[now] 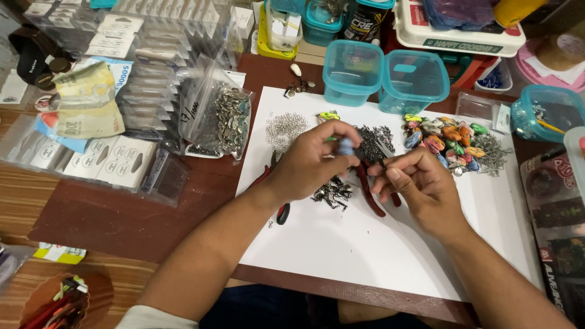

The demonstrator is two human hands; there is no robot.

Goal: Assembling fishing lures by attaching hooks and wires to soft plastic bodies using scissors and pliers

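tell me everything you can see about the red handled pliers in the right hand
The pliers have dark red coated handles and what look like metal jaws, mostly hidden by the fingers. They lie slanted over the white sheet, handles running down toward the person. The right hand grips them near the top, one handle poking out below the palm. The jaw end meets a small bluish piece pinched in the left hand. Whether the jaws are closed cannot be told.
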